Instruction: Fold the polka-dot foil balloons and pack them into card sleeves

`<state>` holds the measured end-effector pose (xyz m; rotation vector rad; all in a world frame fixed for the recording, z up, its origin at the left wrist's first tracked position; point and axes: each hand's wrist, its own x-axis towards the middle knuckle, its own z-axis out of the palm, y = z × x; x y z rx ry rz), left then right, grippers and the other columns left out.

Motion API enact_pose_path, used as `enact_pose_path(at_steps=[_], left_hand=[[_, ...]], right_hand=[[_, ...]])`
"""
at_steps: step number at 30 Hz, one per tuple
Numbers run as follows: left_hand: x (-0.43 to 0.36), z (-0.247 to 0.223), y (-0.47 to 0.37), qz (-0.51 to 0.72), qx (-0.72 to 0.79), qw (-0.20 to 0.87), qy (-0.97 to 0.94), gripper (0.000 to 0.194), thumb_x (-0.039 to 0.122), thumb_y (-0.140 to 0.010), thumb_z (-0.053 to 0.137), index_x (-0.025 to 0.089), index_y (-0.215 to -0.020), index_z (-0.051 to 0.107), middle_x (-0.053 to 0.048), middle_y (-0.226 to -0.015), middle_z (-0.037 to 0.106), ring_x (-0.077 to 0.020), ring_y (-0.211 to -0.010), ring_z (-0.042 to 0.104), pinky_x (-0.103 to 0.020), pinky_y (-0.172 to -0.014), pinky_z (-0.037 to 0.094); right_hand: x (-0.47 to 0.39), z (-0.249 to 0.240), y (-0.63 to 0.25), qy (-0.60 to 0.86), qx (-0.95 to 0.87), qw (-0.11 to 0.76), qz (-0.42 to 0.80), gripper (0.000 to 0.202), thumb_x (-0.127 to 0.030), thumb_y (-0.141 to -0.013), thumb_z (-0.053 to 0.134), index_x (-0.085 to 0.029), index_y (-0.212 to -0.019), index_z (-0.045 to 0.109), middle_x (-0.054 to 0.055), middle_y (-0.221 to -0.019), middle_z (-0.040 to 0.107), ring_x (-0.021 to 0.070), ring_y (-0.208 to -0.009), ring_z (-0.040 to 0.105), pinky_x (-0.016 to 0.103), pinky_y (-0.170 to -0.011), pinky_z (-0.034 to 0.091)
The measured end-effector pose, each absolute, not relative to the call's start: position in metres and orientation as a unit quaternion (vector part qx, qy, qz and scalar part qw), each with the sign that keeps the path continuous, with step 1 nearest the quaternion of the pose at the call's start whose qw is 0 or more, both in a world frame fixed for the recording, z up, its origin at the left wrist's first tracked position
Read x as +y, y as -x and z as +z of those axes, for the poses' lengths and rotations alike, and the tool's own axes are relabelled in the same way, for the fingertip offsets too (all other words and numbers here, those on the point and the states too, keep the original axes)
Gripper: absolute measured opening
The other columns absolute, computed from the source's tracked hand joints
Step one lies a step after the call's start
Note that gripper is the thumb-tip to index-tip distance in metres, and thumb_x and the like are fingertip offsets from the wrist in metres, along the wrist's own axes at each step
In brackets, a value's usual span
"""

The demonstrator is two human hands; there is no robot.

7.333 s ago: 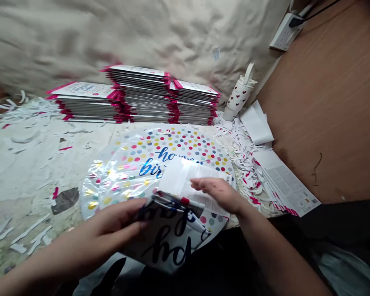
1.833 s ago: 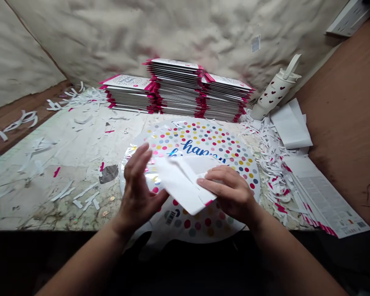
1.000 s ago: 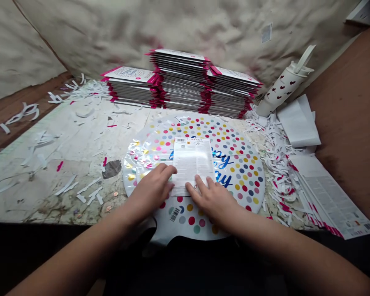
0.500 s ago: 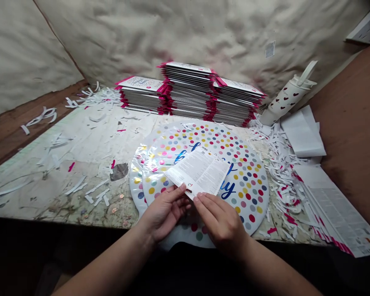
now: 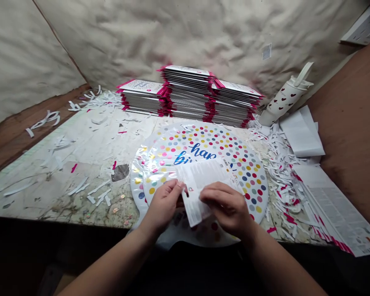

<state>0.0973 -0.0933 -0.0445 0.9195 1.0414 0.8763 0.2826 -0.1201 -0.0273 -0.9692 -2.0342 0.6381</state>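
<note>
A thin printed card [image 5: 193,172] with small text and a hang slot near one edge is held tilted above the flat, round foil balloons. My left hand [image 5: 165,203] pinches the card's left edge beside the slot, thumb on top. Over the lower right of the card's face, my right hand [image 5: 228,207] is closed with its fingertips bunched together; what lies in them is hidden. Beneath both hands, the white balloon [image 5: 253,172] carries coloured dots and blue "happy birthday" lettering, partly covered by the card.
Three stacks of pink-edged packs [image 5: 188,92] stand against the covered back wall. A white tumbler with hearts [image 5: 282,100] leans at the right. Paper scraps [image 5: 280,181] litter both sides. More printed cards [image 5: 342,209] lie fanned at the right edge, below white sheets [image 5: 304,131].
The card has turned, and its slotted edge now faces my left hand. My right hand has shifted right and up from the card's near corner to over its face.
</note>
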Motion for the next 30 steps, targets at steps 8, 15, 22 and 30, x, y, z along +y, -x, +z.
enact_pose_path(at_steps=[8,15,22,30], left_hand=[[-0.086,0.024,-0.088,0.227,0.418,0.332,-0.815,0.034,0.017,-0.082,0.048,0.024,-0.115,0.046,0.000,-0.079,0.066,-0.0176,-0.067,0.063,-0.027,-0.059,0.047],[-0.075,0.048,-0.066,0.453,0.374,0.242,-0.772,0.062,0.025,-0.072,0.069,0.031,-0.128,0.042,-0.002,-0.123,0.057,-0.0213,-0.105,0.059,-0.030,-0.085,0.051],[0.000,0.044,0.021,0.403,0.518,-0.166,-0.736,0.042,0.014,-0.082,0.050,0.025,-0.123,0.053,0.000,-0.125,0.057,-0.0201,-0.113,0.052,-0.033,-0.099,0.039],[0.208,0.037,0.029,0.123,0.622,-0.118,-0.765,0.038,0.006,-0.084,0.034,0.005,-0.118,0.050,-0.016,-0.121,0.055,-0.0264,-0.117,0.044,-0.042,-0.098,0.031]], right_hand=[[-0.129,0.030,-0.339,0.578,-0.766,0.279,0.027,0.057,-0.048,-0.067,0.070,-0.020,-0.116,0.058,0.012,-0.111,0.062,0.0300,-0.101,0.058,0.041,-0.082,0.049],[-0.085,0.041,-0.292,0.410,-0.600,0.606,0.323,0.014,-0.024,-0.079,0.064,-0.030,-0.092,0.065,-0.002,-0.083,0.069,0.0151,-0.073,0.066,0.026,-0.063,0.055],[-0.053,0.008,-0.311,0.454,-0.551,0.575,0.399,0.034,-0.032,-0.080,0.062,-0.024,-0.112,0.056,0.006,-0.094,0.067,0.0190,-0.089,0.064,0.033,-0.079,0.054],[-0.093,-0.045,-0.361,0.613,-0.613,0.382,0.321,0.023,-0.032,-0.082,0.057,-0.026,-0.104,0.062,0.006,-0.097,0.069,0.0203,-0.086,0.067,0.024,-0.073,0.057]])
